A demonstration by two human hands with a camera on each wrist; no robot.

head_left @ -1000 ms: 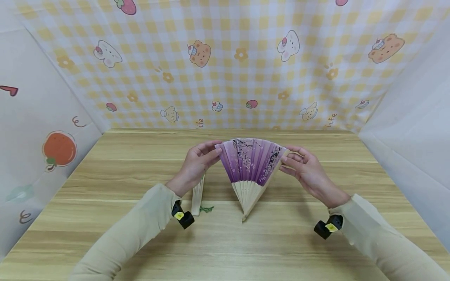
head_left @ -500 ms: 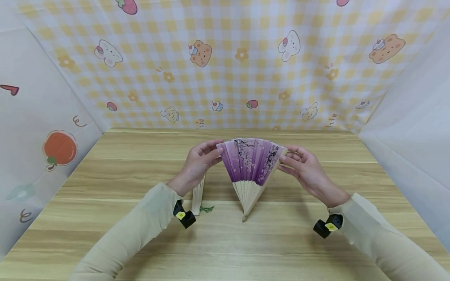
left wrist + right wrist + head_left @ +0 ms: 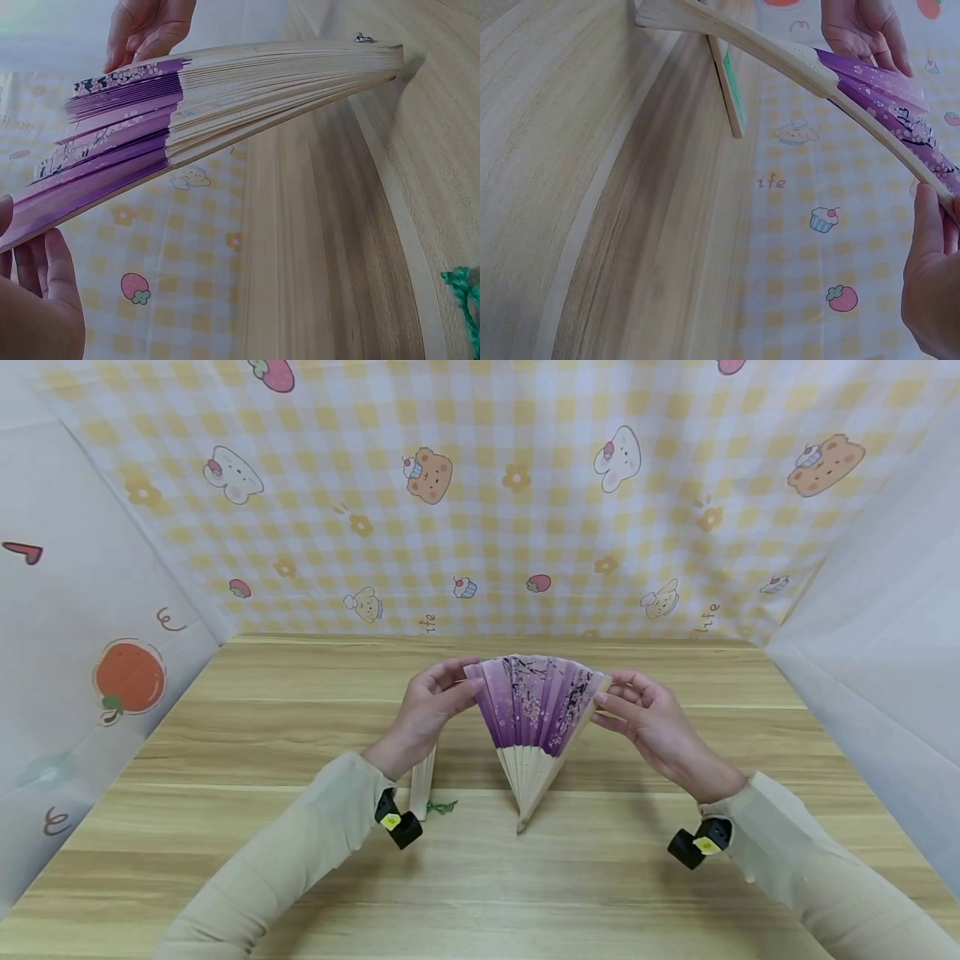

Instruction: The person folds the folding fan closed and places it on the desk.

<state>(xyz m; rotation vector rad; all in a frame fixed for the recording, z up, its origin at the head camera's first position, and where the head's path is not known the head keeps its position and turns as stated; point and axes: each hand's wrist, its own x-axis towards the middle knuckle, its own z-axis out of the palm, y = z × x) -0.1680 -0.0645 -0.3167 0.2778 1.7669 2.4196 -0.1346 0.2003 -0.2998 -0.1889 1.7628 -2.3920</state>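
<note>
A purple folding fan (image 3: 528,706) with blossom print and pale wooden ribs is partly spread, its pivot end toward me. My left hand (image 3: 423,710) pinches its left outer edge between thumb and fingers. At the opposite edge, the thumb and fingers of my right hand (image 3: 652,727) grip the wooden guard. In the left wrist view the fan's pleats (image 3: 127,127) show edge-on, bunched closer toward the right side. A second, folded fan (image 3: 422,785) with a green tassel (image 3: 442,807) lies on the table, partly hidden behind my left hand and wrist.
The wooden table (image 3: 600,893) stretches out under both arms. A yellow checked cloth (image 3: 487,527) with cartoon prints hangs at its back edge, and white cloth (image 3: 67,635) stands along the left side. Each wrist carries a small black camera (image 3: 405,831).
My left hand has shifted slightly to the right with its edge of the fan, narrowing the spread a little. The right hand has moved barely leftward. Both keep their hold.
</note>
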